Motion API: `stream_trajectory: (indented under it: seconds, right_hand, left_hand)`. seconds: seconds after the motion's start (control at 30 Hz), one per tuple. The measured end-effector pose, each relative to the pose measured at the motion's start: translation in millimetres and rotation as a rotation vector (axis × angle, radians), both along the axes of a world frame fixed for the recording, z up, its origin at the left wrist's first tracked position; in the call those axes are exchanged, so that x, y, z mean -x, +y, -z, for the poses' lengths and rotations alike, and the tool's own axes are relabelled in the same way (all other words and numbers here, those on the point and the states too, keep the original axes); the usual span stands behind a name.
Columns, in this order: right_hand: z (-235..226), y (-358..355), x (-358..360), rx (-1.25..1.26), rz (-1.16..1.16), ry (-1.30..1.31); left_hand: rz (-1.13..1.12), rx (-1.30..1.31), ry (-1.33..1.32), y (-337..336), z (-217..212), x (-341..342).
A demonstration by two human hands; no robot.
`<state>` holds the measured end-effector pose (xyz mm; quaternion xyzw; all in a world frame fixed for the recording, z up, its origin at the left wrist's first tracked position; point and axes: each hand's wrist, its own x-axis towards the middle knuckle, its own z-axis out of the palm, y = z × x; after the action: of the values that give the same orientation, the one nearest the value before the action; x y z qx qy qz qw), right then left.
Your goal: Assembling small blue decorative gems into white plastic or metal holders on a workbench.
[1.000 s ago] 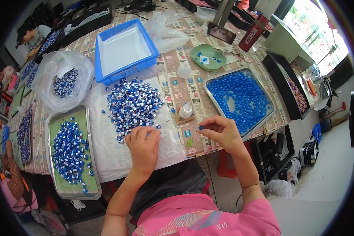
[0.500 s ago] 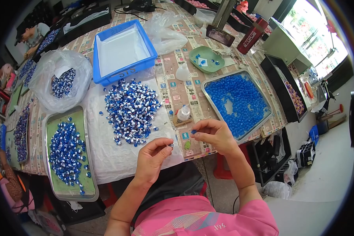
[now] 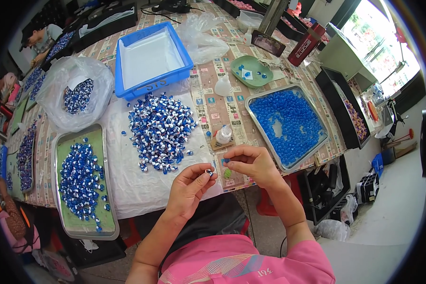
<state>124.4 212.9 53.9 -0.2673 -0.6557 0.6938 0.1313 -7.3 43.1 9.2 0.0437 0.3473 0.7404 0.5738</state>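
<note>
Pinching a small blue-and-white piece point(image 3: 208, 172) in left hand point(image 3: 188, 187); gripping a tiny blue bead point(image 3: 226, 161) in right hand point(image 3: 252, 163), near the blue-and-white heap point(image 3: 160, 131).

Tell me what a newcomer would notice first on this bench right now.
Probably the loose heap of blue-and-white pieces on white sheeting at the table's centre, and the metal tray of blue beads to its right. Just below, near the table's edge, the left hand pinches one small piece while the right hand holds a blue bead beside it.
</note>
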Motion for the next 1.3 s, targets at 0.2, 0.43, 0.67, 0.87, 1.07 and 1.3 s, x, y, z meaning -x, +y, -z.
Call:
stream_trajectory:
  seconds: [0.2, 0.43, 0.67, 0.87, 1.07, 1.3]
  right_hand:
    - [-3.1, 0.9, -0.1, -0.008, 0.018, -0.016]
    - [-8.4, 13.5, 8.1, -0.263, 0.114, 0.026]
    - [-16.2, 16.3, 33.0, -0.736, 0.147, -0.066]
    - [-21.0, 12.9, 54.2, -0.931, 0.1, -0.103]
    - [-18.2, 15.9, 59.9, -0.98, 0.044, -0.125]
    - [-19.9, -1.5, 49.0, -0.877, 0.114, -0.008]
  left_hand:
    - [0.015, -0.028, -0.098, 0.7, 7.7, 2.8]
    - [0.018, -0.032, -0.133, -2.1, 2.7, 6.5]
    - [0.04, -0.045, -0.134, -11.3, 5.4, 10.9]
    - [0.011, -0.05, -0.133, -18.3, 4.3, 14.7]
    - [0.008, -0.053, -0.155, -19.2, 8.6, 16.6]
    - [0.006, -0.05, -0.156, -13.2, 10.8, 17.4]
